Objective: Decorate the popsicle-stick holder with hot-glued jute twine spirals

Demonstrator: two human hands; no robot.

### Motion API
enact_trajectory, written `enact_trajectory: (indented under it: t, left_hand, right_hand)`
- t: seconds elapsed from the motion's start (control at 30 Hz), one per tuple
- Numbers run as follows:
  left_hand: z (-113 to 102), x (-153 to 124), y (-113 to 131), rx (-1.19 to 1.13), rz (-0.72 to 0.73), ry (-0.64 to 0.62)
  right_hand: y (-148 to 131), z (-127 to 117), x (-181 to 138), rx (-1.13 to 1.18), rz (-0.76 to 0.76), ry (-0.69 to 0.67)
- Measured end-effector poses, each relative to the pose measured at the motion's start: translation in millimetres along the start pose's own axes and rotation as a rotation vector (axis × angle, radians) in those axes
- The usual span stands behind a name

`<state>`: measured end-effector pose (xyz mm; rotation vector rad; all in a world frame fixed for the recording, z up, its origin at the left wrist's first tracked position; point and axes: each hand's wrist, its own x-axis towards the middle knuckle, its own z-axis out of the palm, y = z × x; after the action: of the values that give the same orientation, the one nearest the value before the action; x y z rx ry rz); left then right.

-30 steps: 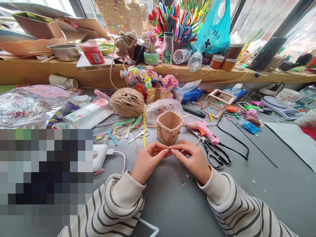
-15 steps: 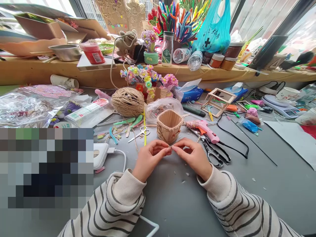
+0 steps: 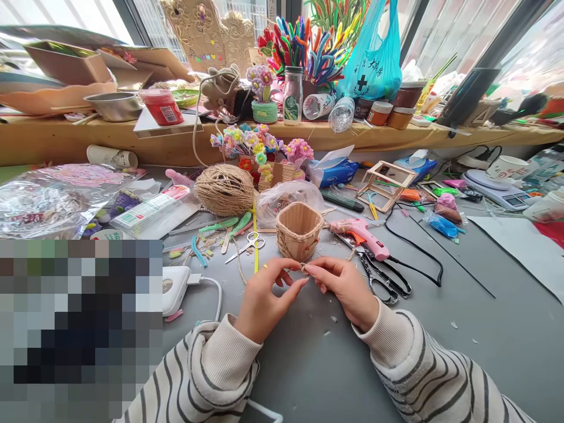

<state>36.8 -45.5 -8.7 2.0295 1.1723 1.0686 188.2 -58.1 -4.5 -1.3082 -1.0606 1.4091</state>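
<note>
A small curl of brown twine (image 3: 304, 268) is pinched between the thumb and index finger of my right hand (image 3: 341, 285). Against its left side rests the index fingertip of my left hand (image 3: 267, 299), whose thumb stands apart below. Just beyond my fingers stands a wooden cup (image 3: 297, 238), upright, edged with braided twine at the rim and base. Small white-handled scissors (image 3: 251, 245) lie to its left. On the right are a pink glue gun (image 3: 365, 238) and black-handled scissors (image 3: 385, 279).
A twine ball (image 3: 224, 189) sits behind the scissors, near crumpled clear plastic (image 3: 286, 200). A white device (image 3: 174, 288) with a cable lies left. A wooden frame (image 3: 385, 182), a scale (image 3: 497, 191) and white paper (image 3: 520, 247) are right. Jars and pipe cleaners (image 3: 304, 50) line the ledge.
My left thumb has come away from the pinch, leaving the twine curl in my right fingers. More of the curl now shows. The view has shifted slightly.
</note>
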Motion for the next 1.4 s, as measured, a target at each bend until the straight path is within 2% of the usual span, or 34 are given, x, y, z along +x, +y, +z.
enact_trajectory:
  t: [0.17, 0.63, 1.1, 1.4]
  left_hand:
    - [1.3, -0.6, -3.5, 0.058, 0.126, 0.025]
    - [-2.5, 0.1, 0.3, -0.019, 0.126, 0.016]
    - [-2.8, 1.2, -4.6, -0.066, 0.108, -0.008]
    - [-0.6, 1.2, -5.5, -0.051, 0.187, 0.041]
  right_hand:
    - [-0.1, 2.8, -1.0, 0.04, 0.019, -0.023]
    - [-0.4, 0.8, -1.7, 0.118, 0.044, -0.078]
    - [-1.6, 0.3, -3.5, 0.054, 0.015, -0.059]
    - [-1.5, 0.6, -3.7, 0.003, -0.002, -0.099]
